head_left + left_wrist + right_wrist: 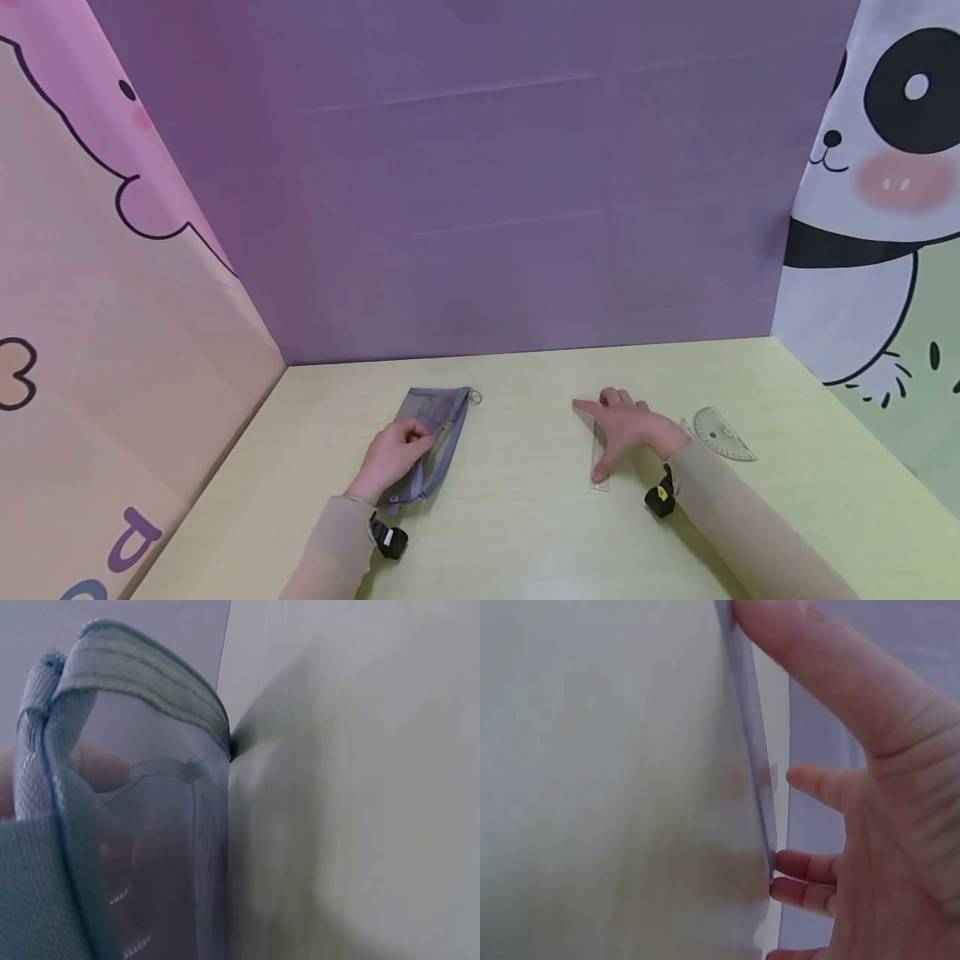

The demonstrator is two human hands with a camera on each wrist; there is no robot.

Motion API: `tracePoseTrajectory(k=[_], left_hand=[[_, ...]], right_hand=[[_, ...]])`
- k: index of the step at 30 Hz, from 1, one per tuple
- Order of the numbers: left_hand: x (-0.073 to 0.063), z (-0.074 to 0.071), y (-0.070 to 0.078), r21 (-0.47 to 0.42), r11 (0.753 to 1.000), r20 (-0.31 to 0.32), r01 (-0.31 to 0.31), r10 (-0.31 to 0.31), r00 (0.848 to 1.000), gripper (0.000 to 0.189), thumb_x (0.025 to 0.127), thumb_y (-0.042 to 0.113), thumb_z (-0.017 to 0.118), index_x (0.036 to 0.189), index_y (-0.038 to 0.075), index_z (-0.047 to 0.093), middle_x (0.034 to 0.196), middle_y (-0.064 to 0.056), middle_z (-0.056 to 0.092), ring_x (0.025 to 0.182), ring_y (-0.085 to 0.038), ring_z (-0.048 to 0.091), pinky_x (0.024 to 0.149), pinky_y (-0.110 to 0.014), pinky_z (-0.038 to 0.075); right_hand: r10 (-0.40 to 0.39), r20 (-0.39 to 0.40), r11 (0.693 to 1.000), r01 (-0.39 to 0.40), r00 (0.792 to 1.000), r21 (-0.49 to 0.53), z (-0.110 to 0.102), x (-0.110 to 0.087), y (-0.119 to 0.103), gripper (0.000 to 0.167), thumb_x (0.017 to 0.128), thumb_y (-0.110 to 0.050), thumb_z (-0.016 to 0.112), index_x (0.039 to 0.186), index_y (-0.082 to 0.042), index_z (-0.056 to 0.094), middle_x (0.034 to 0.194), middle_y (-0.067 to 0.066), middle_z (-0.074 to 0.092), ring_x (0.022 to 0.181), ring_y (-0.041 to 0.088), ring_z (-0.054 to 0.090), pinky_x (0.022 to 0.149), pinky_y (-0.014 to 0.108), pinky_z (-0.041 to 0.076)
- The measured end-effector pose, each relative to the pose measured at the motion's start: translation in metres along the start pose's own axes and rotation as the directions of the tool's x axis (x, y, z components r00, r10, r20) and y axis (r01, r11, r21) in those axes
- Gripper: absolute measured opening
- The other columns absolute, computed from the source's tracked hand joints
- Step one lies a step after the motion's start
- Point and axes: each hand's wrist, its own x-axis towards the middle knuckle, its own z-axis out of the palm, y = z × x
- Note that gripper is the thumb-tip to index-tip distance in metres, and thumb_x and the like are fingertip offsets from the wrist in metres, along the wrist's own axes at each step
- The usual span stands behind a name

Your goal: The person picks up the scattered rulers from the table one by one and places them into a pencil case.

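Note:
My left hand (pixel 392 454) pinches the edge of a blue-grey see-through mesh zipper pouch (pixel 438 408), left of centre on the table. In the left wrist view the pouch (pixel 150 671) stands bowed open, with fingers (pixel 101 766) partly seen through it. My right hand (pixel 626 425) spans a clear ruler (pixel 597 450) on the table, fingers spread. Its thumb touches the ruler's near end. In the right wrist view the ruler (pixel 750 727) shows nearly edge-on between thumb and fingertips. The hand hides the ruler's far part in the head view.
A clear protractor (pixel 722 435) lies right of my right wrist. Beside it, the corner of another clear piece (pixel 687 428) shows past the sleeve. A purple backdrop (pixel 480 208) rises behind the pale table (pixel 517 533), with printed panels at both sides.

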Motion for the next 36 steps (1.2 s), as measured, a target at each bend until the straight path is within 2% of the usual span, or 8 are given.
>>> tracePoseTrajectory(k=[6, 10, 23, 25, 27, 30, 33, 36], left_hand=[[0.000, 0.000, -0.001, 0.007, 1.000, 0.001, 0.007, -0.007, 1.000, 0.007, 0.088, 0.013, 0.065, 0.082, 0.009, 0.064, 0.069, 0.001, 0.054, 0.063, -0.015, 0.047, 0.060, -0.031, 0.037], [0.000, 0.000, -0.001, 0.000, 1.000, 0.004, 0.012, -0.012, 1.000, 0.007, 0.088, 0.014, 0.064, 0.082, 0.009, 0.064, 0.069, 0.001, 0.054, 0.062, -0.015, 0.046, 0.059, -0.032, 0.037], [0.000, 0.000, -0.002, -0.008, 1.000, 0.002, 0.028, -0.028, 1.000, 0.009, 0.088, 0.015, 0.064, 0.082, 0.009, 0.065, 0.069, 0.001, 0.055, 0.062, -0.015, 0.047, 0.059, -0.031, 0.037], [0.000, 0.000, -0.001, -0.014, 0.999, 0.003, 0.034, -0.034, 0.999, 0.009, 0.088, 0.015, 0.064, 0.082, 0.009, 0.065, 0.068, 0.001, 0.055, 0.062, -0.015, 0.046, 0.059, -0.031, 0.037], [0.000, -0.001, -0.001, -0.020, 0.999, 0.007, 0.037, -0.037, 0.999, 0.009, 0.089, 0.015, 0.064, 0.082, 0.009, 0.065, 0.068, 0.001, 0.054, 0.061, -0.015, 0.046, 0.059, -0.031, 0.037], [0.000, -0.001, -0.001, -0.024, 0.999, 0.011, 0.034, -0.034, 0.999, 0.009, 0.089, 0.015, 0.064, 0.082, 0.009, 0.065, 0.068, 0.001, 0.054, 0.061, -0.015, 0.046, 0.060, -0.031, 0.037], [0.000, -0.001, -0.003, -0.018, 1.000, 0.009, 0.024, -0.024, 1.000, 0.009, 0.089, 0.015, 0.064, 0.082, 0.009, 0.065, 0.069, 0.002, 0.054, 0.062, -0.015, 0.046, 0.060, -0.031, 0.037], [0.002, 0.001, -0.004, -0.014, 1.000, 0.003, 0.022, -0.022, 1.000, 0.008, 0.088, 0.014, 0.065, 0.082, 0.010, 0.065, 0.069, 0.002, 0.055, 0.063, -0.015, 0.046, 0.061, -0.031, 0.037]], right_hand=[[0.000, 0.030, 0.999, 0.002, 1.000, -0.044, -0.005, 0.010, 0.003, 0.117, 0.048, -0.054, 0.091, 0.147, -0.016, 0.040, 0.113, 0.012, 0.039, 0.099, 0.027, 0.035, 0.079, 0.046, 0.035], [-0.006, 0.042, 1.000, 0.007, 0.999, -0.029, -0.007, 0.016, 0.005, 0.112, 0.049, -0.049, 0.092, 0.145, -0.017, 0.042, 0.104, 0.009, 0.039, 0.094, 0.025, 0.034, 0.075, 0.041, 0.033], [-0.022, 0.036, 0.994, 0.018, 0.999, 0.109, -0.005, 0.021, 0.019, 0.101, 0.055, -0.040, 0.089, 0.142, -0.019, 0.043, 0.097, 0.005, 0.040, 0.091, 0.023, 0.038, 0.076, 0.042, 0.035], [-0.028, 0.026, 0.987, 0.024, 0.999, 0.161, -0.005, 0.020, 0.023, 0.098, 0.056, -0.039, 0.089, 0.141, -0.018, 0.045, 0.097, 0.006, 0.041, 0.091, 0.023, 0.039, 0.076, 0.041, 0.035], [-0.039, 0.001, 0.975, 0.037, 0.999, 0.220, -0.005, 0.019, 0.028, 0.091, 0.060, -0.033, 0.086, 0.139, -0.016, 0.047, 0.099, 0.007, 0.042, 0.092, 0.023, 0.041, 0.077, 0.041, 0.036], [-0.081, -0.058, 0.951, 0.095, 0.995, 0.294, -0.005, 0.017, 0.036, 0.072, 0.064, -0.012, 0.077, 0.132, -0.010, 0.053, 0.108, 0.011, 0.047, 0.099, 0.026, 0.045, 0.082, 0.041, 0.039], [-0.140, -0.109, 0.950, 0.165, 0.984, 0.265, -0.005, 0.016, 0.042, 0.058, 0.063, 0.007, 0.062, 0.120, -0.005, 0.060, 0.116, 0.010, 0.053, 0.107, 0.027, 0.049, 0.090, 0.042, 0.041], [-0.177, -0.131, 0.959, 0.201, 0.975, 0.201, -0.007, 0.012, 0.046, 0.047, 0.064, 0.013, 0.055, 0.107, -0.006, 0.064, 0.109, 0.003, 0.060, 0.103, 0.024, 0.054, 0.092, 0.042, 0.043]])
